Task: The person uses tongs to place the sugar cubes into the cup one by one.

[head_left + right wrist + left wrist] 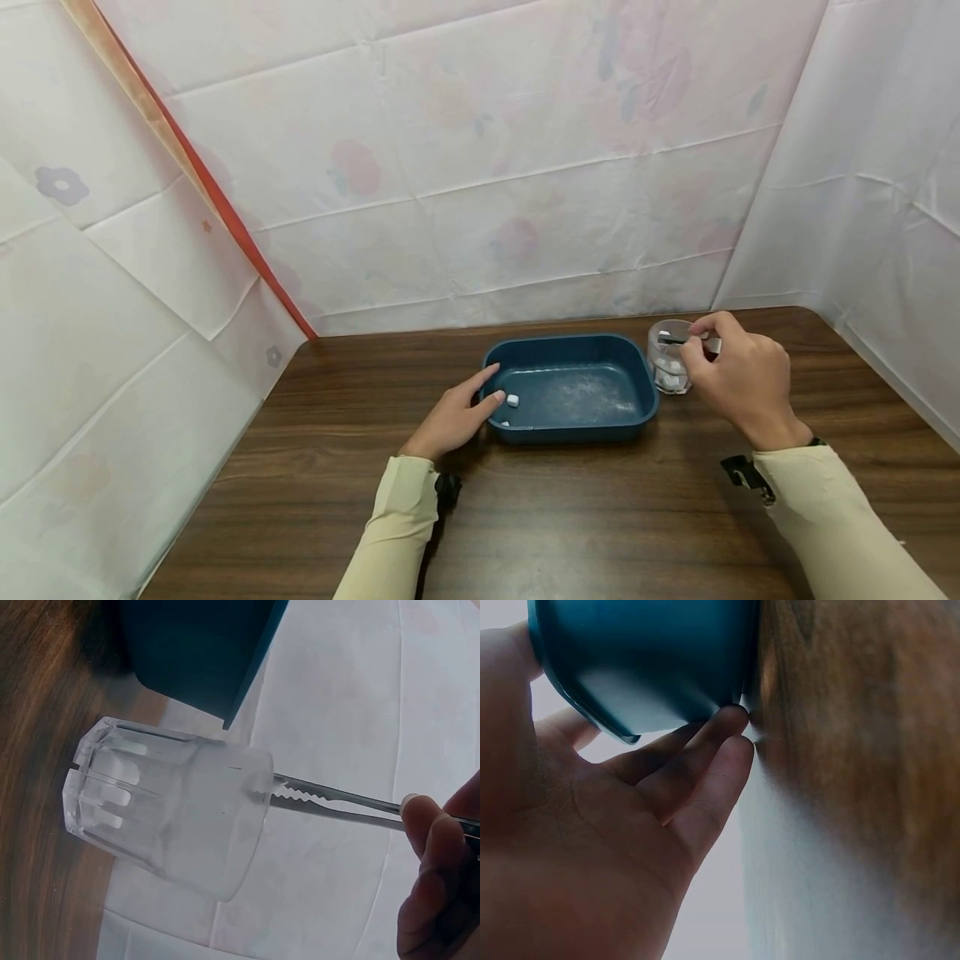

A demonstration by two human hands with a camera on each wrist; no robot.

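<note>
My left hand (448, 423) holds the left end of a dark blue rectangular tub (581, 396), thumb over the rim and several fingers against the outer wall (652, 682). Inside the tub, a small white cube (513, 401) lies near my thumb, and another white piece (506, 423) is partly hidden by the front rim. With my right hand (742, 379) I pinch metal tweezers (337, 806) with serrated jaws. Their tips reach into the mouth of a clear cup (217, 817), where a white piece (664, 334) shows near them. More white pieces (670, 379) lie at the cup's bottom.
The cup stands close beside the tub's right end on a dark wooden table (570, 517). Behind the table hangs a pale printed sheet (480, 208), with more sheeting on both sides. An orange-red strip (232, 221) runs down the left corner.
</note>
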